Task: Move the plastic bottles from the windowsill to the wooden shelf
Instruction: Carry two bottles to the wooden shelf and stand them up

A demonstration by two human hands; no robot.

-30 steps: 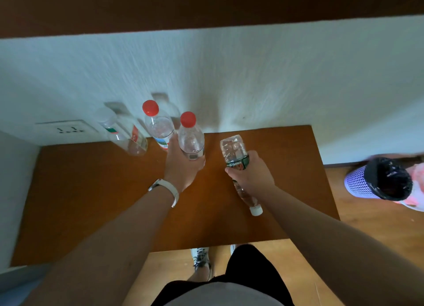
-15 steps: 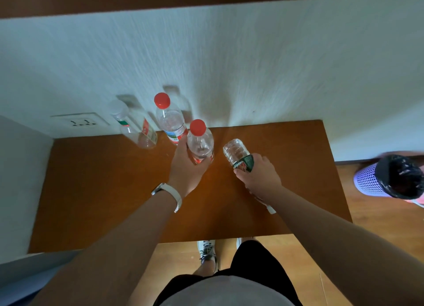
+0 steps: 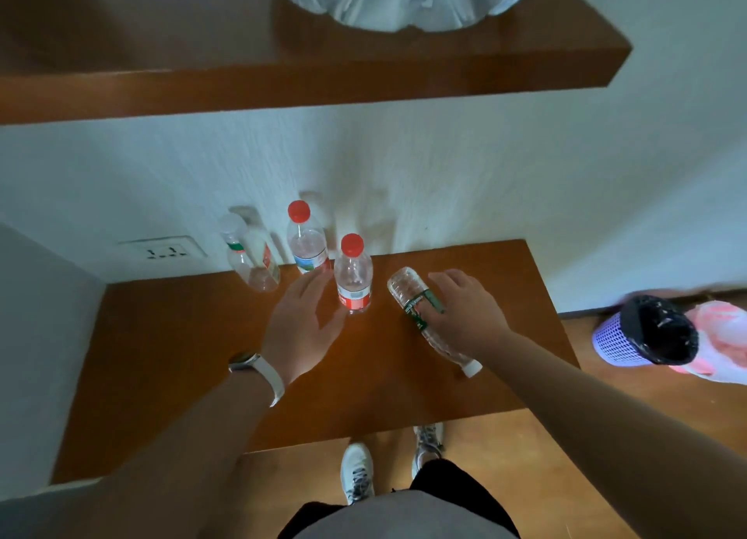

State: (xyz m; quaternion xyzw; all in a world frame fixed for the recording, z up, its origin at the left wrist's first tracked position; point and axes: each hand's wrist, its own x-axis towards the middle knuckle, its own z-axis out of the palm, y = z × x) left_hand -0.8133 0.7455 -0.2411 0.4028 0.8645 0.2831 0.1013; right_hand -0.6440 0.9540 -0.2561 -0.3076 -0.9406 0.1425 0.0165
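On the lower wooden shelf (image 3: 182,356) a clear bottle with a red cap and red label (image 3: 353,279) stands upright. My left hand (image 3: 299,328) is just left of it, fingers spread and off the bottle. A clear bottle with a green label (image 3: 406,290) lies on its side, white cap toward me. My right hand (image 3: 465,312) rests over its middle with fingers loosened, one finger across the label. Behind, by the wall, stand another red-capped bottle (image 3: 307,247) and a white-capped bottle (image 3: 250,263).
A second wooden shelf (image 3: 283,81) hangs above, carrying a large clear plastic container (image 3: 404,0). A wall socket (image 3: 165,249) sits at the left. A purple mesh bin with a black liner (image 3: 646,332) stands on the floor at the right. My shoes show below the shelf's front edge.
My left hand has let go of the red-capped bottle, which now stands alone. The green-label bottle has been laid on the shelf and my right hand's grip has loosened. The view tilted upward.
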